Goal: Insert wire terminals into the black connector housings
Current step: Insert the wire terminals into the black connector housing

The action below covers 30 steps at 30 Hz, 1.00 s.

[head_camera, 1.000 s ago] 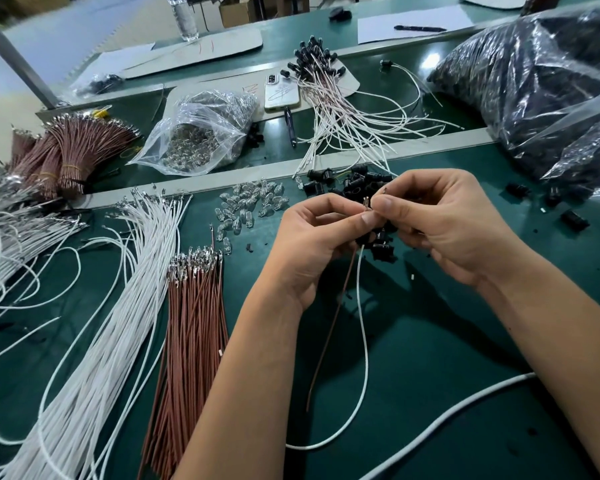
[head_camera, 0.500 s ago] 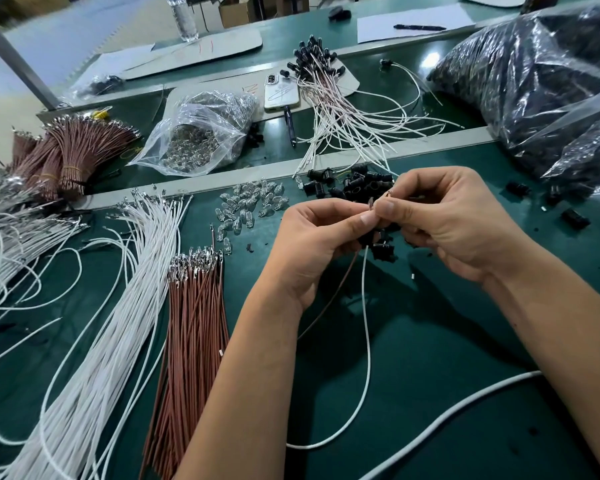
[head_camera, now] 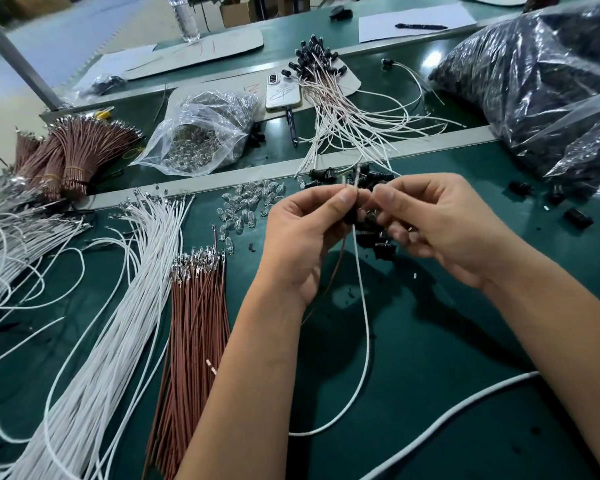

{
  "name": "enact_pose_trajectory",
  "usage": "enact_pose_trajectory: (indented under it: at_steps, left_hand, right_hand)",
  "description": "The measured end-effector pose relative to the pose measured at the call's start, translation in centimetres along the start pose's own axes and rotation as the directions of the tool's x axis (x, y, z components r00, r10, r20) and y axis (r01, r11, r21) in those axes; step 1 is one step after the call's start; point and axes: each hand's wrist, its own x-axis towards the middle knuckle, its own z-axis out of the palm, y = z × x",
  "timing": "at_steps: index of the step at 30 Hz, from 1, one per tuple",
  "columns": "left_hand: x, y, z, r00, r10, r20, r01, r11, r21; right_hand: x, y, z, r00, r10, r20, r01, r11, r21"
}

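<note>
Left hand (head_camera: 307, 233) pinches white wire (head_camera: 362, 306) + brown wire (head_camera: 333, 275) near their top ends btw thumb and forefinger, a black housing (head_camera: 350, 216) tucked just under the pinch; metal tips poke up above the fingers. Right hand (head_camera: 440, 226) close beside, fingers curled, looks to be gripping small black bits but blurred, can't tell exactly what. Both wires hang down loose from left hand, white one loops onto the green counter (head_camera: 447, 358). Handling, my guess: wires v. light, floppy, no push strength along the length, so take hold right behind the terminal, not further down, or it buckles. Terminals thin metal, prob bend easy if forced crooked. Housing small, hard plastic, light, slick-ish; pinch by its sides, keep opening clear. More housings piled (head_camera: 371, 178) just behind hands; spare white wires (head_camera: 118, 306) + brown wires (head_camera: 194, 323) lie to the left on counter.
</note>
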Motion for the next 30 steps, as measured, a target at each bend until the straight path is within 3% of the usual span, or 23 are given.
enact_pose_trajectory:
  at_steps: [4, 8, 11, 15, 22, 24, 26, 28, 30]
  left_hand:
    - [0.2, 0.1, 0.0, 0.994, -0.045, -0.103, 0.031, 0.990, -0.137]
    - [0.3, 0.4, -0.1, 0.989, -0.044, -0.142, 0.026, 0.991, -0.128]
    - [0.3, 0.4, 0.0, 0.985, -0.037, -0.167, 0.011, 0.989, -0.149]
    - [0.5, 0.6, -0.2, 0.979, -0.032, -0.201, -0.025, 0.962, -0.273]
    - [0.8, 1.7, -1.5, 0.963, -0.113, -0.244, -0.038, 0.841, -0.540]
    - [0.8, 1.5, -1.6, 0.951, -0.122, -0.283, -0.040, 0.862, -0.506]
    - [0.7, 1.1, -1.7, 0.937, -0.097, -0.336, -0.021, 0.943, -0.331]
    - [0.6, 0.5, -1.6, 0.938, -0.035, -0.344, 0.011, 0.997, -0.072]
    - [0.5, 0.1, -1.3, 0.964, -0.009, -0.267, 0.035, 0.995, 0.092]
  right_hand:
    - [-0.3, 0.8, 1.4, 0.997, 0.044, 0.067, -0.037, 0.993, -0.113]
    - [-0.5, 0.9, 1.8, 0.991, 0.059, 0.121, -0.035, 0.981, -0.189]
    - [-0.4, 0.7, 1.1, 0.984, 0.090, 0.152, -0.073, 0.991, -0.109]
    - [-0.4, 0.2, -0.3, 0.939, 0.141, 0.312, -0.130, 0.990, -0.058]
    - [-0.4, -0.7, -2.8, 0.831, -0.032, 0.556, -0.081, 0.980, 0.179]
    - [-0.6, -0.8, -3.2, 0.823, 0.009, 0.569, -0.081, 0.991, 0.102]
    - [-0.7, -0.7, -3.1, 0.852, 0.117, 0.511, -0.079, 0.992, -0.095]
    - [-0.4, -0.4, -2.6, 0.919, 0.164, 0.357, -0.082, 0.969, -0.234]
    - [0.2, 0.2, -2.0, 0.982, 0.124, 0.142, -0.084, 0.961, -0.262]
